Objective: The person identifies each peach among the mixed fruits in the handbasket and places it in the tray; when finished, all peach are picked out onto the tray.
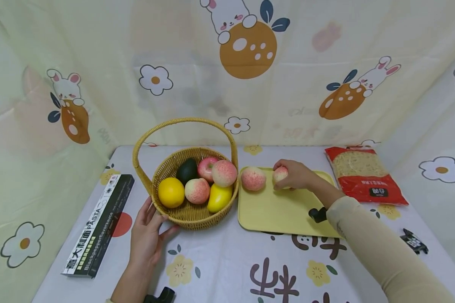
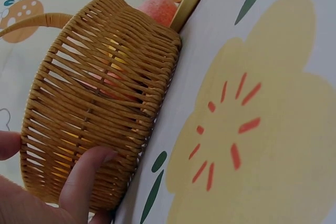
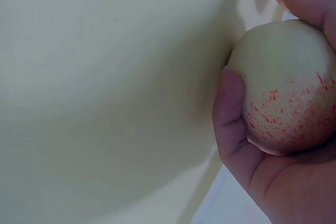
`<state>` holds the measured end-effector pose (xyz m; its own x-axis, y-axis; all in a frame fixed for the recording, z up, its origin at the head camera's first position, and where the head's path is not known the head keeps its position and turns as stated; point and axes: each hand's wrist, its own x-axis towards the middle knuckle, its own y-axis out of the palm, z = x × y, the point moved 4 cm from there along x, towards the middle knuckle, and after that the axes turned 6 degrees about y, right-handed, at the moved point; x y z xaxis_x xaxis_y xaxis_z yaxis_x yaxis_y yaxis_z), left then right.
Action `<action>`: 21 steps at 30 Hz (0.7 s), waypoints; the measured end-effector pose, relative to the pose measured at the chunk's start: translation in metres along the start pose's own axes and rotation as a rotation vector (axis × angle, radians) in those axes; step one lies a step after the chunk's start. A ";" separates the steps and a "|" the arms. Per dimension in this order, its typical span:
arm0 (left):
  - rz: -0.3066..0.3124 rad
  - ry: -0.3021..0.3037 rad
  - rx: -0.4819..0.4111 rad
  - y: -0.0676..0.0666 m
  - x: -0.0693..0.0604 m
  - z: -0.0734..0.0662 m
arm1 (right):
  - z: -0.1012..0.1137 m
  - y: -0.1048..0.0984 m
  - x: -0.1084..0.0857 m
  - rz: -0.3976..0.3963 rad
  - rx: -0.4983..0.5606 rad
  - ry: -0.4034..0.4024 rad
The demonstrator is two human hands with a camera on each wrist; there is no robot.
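Note:
My right hand [image 1: 296, 175] holds a peach [image 1: 279, 175] over the far part of a yellow tray [image 1: 284, 214]. In the right wrist view the fingers curl round this pale, red-speckled peach [image 3: 289, 82]. Another peach [image 1: 253, 179] sits beside it on the tray. My left hand [image 1: 147, 233] rests against the near left side of a wicker basket [image 1: 197, 223]; its thumb [image 2: 84, 179] lies along the woven wall. Inside the basket are an avocado [image 1: 187, 171], an apple [image 1: 206, 168], an orange [image 1: 171, 192], a mango [image 1: 219, 198] and two peaches [image 1: 197, 191].
A black-and-white pasta box [image 1: 98, 227] lies at the left. To the right of the tray is a red-edged clear bag [image 1: 365, 174] of pale food. A small black-and-white object [image 1: 414, 241] lies near the right table edge. The basket's tall handle [image 1: 183, 120] arches above the fruit.

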<state>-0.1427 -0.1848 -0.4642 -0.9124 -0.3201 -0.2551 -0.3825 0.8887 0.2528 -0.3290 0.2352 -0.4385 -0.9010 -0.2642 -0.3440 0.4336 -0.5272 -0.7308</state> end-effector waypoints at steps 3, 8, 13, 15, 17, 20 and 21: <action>-0.007 0.004 0.007 0.000 0.000 0.000 | 0.002 -0.001 -0.002 0.011 0.008 -0.009; -0.012 0.003 0.007 0.000 0.001 -0.001 | 0.005 -0.002 -0.006 0.029 0.036 -0.020; -0.012 0.004 0.006 0.001 0.001 -0.001 | 0.006 -0.003 -0.009 0.046 0.077 -0.028; -0.013 0.003 0.008 0.001 0.000 -0.001 | 0.006 -0.004 -0.011 0.058 0.105 -0.030; -0.013 0.002 0.009 0.001 0.000 -0.001 | 0.006 -0.005 -0.013 0.072 0.135 -0.034; -0.014 0.003 0.010 0.001 0.000 -0.001 | 0.007 -0.007 -0.017 0.086 0.173 -0.040; -0.013 0.003 0.010 0.001 0.000 -0.001 | 0.007 -0.007 -0.018 0.089 0.184 -0.039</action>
<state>-0.1430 -0.1844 -0.4632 -0.9077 -0.3327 -0.2558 -0.3931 0.8876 0.2403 -0.3160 0.2382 -0.4230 -0.8595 -0.3457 -0.3765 0.5095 -0.6383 -0.5770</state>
